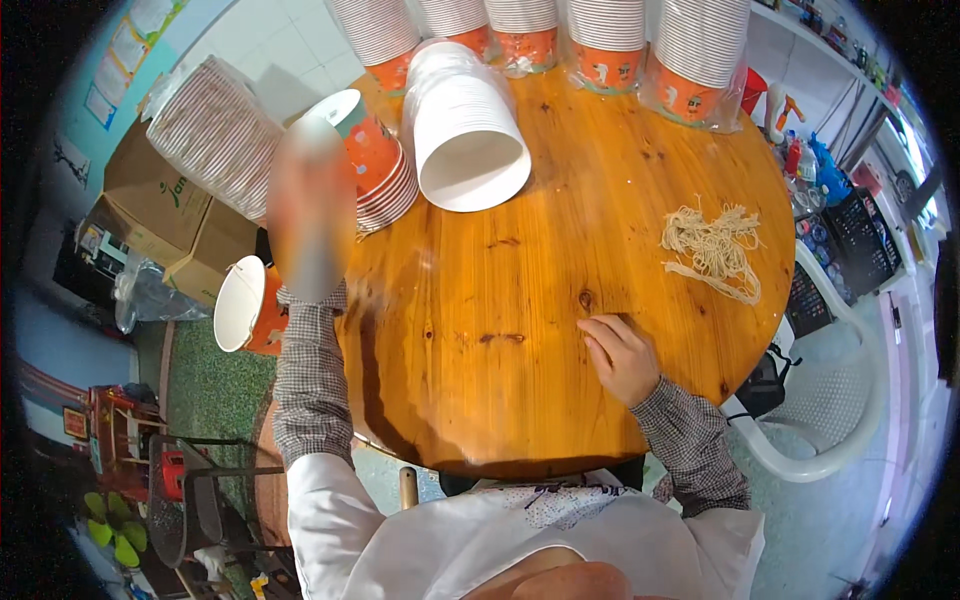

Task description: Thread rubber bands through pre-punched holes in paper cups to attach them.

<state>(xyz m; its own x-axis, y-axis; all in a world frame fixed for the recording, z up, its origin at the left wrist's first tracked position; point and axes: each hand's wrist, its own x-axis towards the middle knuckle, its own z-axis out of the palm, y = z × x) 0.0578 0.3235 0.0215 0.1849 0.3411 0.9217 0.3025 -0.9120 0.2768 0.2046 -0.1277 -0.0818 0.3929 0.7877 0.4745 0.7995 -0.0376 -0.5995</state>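
My left hand [312, 215] is stretched forward over the left side of the table. It is smeared, so its fingers and anything in them cannot be made out. Right beside it stands a short stack of orange paper buckets [372, 160], upside down. Past the table's left edge, below that hand, an orange paper bucket with a white inside [240, 305] lies tilted, a thin string at its rim. My right hand [622, 355] rests low over the wooden table, fingers loosely bent, thumb apart from them, holding nothing. A tangled heap of beige string [715, 245] lies beyond it to the right.
A bagged stack of white buckets [470, 150] lies on its side, mouth toward me. Several wrapped stacks [605, 55] line the far edge of the round table [520, 400]. Another wrapped stack [215, 130] and cardboard boxes [165, 190] are at left; a white chair [830, 400] is at right.
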